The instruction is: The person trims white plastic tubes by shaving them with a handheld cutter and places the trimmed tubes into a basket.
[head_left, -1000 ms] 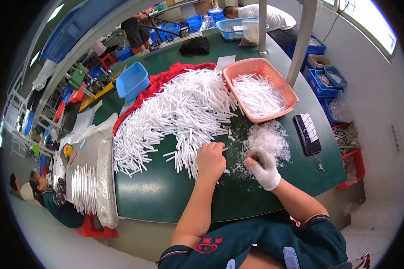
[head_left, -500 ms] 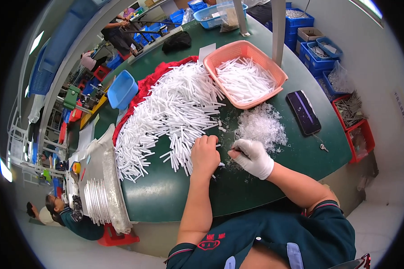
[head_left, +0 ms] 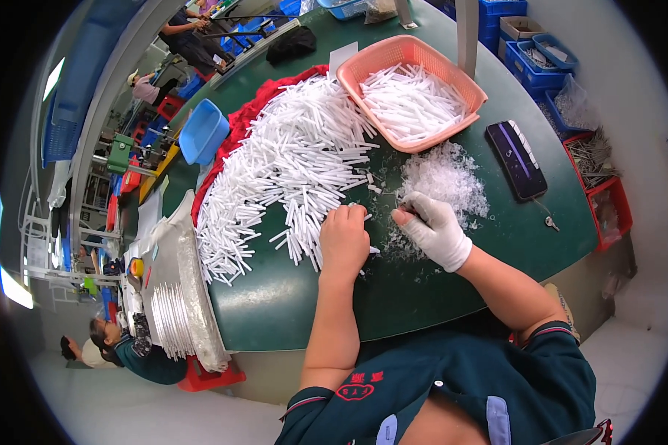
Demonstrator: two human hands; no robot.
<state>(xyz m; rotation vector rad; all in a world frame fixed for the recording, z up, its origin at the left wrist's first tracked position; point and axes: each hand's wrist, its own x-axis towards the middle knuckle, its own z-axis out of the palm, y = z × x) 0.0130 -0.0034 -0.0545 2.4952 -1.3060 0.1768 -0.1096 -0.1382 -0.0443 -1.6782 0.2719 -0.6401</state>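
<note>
While the salmon-coloured basket (head_left: 404, 50) holds white sticks (head_left: 412, 104), I cannot tell either hand's (head_left: 345, 237) (head_left: 439, 233) grip

You have bright light here: a glowing white rectangular lamp (head_left: 15, 288) shows at far left, and pale glare whitens your glossy dark green tabletop (head_left: 269, 299). The heap of short white sticks (head_left: 293, 159) looks crisp; straight edges bow toward blackened corners.

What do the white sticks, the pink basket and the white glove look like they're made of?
White sticks: probably matte plastic, given their smooth, even white sides, though paper is possible.
Pink basket: likely moulded plastic with a slight sheen, judging by its perforated walls.
White glove: seemingly matte fabric, shineless and close-fitting; fibre unclear.
</note>
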